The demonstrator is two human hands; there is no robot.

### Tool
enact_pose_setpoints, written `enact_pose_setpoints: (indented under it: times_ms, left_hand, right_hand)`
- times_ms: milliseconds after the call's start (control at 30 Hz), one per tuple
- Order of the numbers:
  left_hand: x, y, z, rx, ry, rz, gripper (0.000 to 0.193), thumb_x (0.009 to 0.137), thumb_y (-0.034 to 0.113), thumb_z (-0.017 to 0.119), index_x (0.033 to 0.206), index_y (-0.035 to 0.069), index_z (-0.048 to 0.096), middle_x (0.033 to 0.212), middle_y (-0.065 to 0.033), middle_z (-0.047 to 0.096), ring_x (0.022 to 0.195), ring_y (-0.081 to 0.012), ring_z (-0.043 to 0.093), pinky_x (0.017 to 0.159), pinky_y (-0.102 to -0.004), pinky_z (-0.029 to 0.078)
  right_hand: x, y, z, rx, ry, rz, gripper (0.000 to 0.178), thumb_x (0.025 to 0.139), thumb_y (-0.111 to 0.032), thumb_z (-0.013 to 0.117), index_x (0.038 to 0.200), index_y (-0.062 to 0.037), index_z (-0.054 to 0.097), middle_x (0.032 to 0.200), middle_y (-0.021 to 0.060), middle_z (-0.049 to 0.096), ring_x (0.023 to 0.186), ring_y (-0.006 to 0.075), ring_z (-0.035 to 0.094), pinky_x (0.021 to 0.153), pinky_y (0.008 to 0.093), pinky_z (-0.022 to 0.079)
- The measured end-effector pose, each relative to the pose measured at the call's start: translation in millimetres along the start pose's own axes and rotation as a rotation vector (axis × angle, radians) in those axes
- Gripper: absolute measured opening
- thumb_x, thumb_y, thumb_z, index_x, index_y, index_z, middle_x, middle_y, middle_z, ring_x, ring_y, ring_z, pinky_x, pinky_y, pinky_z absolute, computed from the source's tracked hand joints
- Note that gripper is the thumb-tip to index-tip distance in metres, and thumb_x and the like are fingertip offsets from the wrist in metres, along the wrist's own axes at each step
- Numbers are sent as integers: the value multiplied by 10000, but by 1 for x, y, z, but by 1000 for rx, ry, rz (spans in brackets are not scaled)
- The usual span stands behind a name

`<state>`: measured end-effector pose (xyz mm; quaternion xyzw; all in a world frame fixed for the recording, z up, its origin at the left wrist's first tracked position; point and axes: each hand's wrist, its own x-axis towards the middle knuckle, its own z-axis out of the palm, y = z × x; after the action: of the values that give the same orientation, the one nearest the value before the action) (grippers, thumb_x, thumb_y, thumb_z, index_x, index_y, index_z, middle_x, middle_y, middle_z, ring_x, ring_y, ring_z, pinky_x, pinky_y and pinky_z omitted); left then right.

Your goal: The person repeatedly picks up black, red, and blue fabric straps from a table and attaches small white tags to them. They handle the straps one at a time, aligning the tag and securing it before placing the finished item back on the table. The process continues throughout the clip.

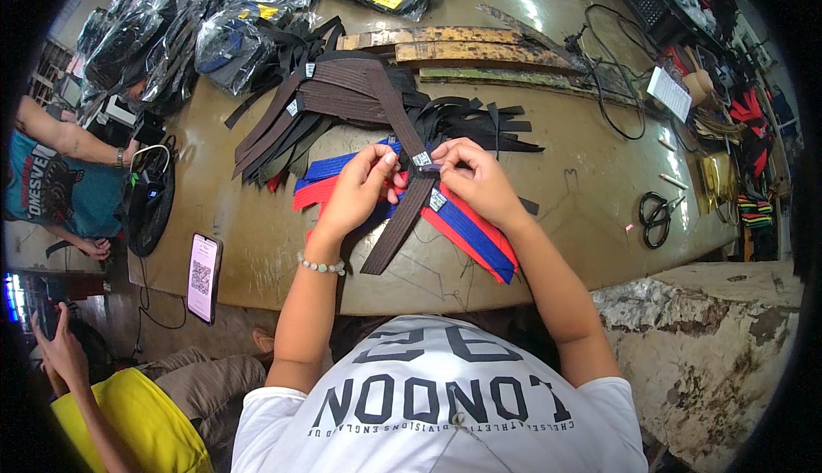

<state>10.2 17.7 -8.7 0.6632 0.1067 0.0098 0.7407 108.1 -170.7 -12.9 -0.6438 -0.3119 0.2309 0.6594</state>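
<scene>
Dark-brown stitched belt (396, 226) lies mid-scene on the table (591, 233), between both hands, its near tail slanting across red-and-blue belts (475, 233). At the left, a smartphone (204, 278) overlaps the near table edge in view; its support cannot be told, and a stray elbow might knock it. Farther in, a pile of brown and black belts (282, 135) could drag along if a hard pull catches a tangled strip. The left hand (364, 184) has its thumb and fingers drawn together beside the belt; whether they grip any cloth, I cannot tell. The right hand (471, 178) pinches a narrow dark band at the belt; a loose pinch could let it slip or twist. Wooden planks (471, 53) limit reach on the far side, while bare tabletop gives room rightward, up to black-handled scissors (656, 219), which a wide sweep could strike
</scene>
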Motion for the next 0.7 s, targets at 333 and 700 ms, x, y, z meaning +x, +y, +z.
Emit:
enact_pose_setpoints:
  times_ms: [333, 700]
  left_hand:
    - [-12, 20, 20, 517, 241, 344, 145, 818, 81, 700, 946, 13, 691, 731, -61, 646, 608, -125, 575, 562, -257, 460]
    - [-4, 4, 27, 824, 91, 524, 105, 907, 51, 539, 950, -37, 501, 850, -158, 532, 779, -284, 546, 695, -341, 454]
  right_hand:
    - [5, -4, 1, 311, 152, 208, 211, 982, -196, 504, 963, 14, 503, 992, 124, 613, 913, 162, 618, 854, 293, 524]
    - [3, -5, -2, 401, 145, 246, 159, 960, -148, 508, 924, 7, 511, 1034, 131, 599, 926, 159, 613, 864, 284, 517]
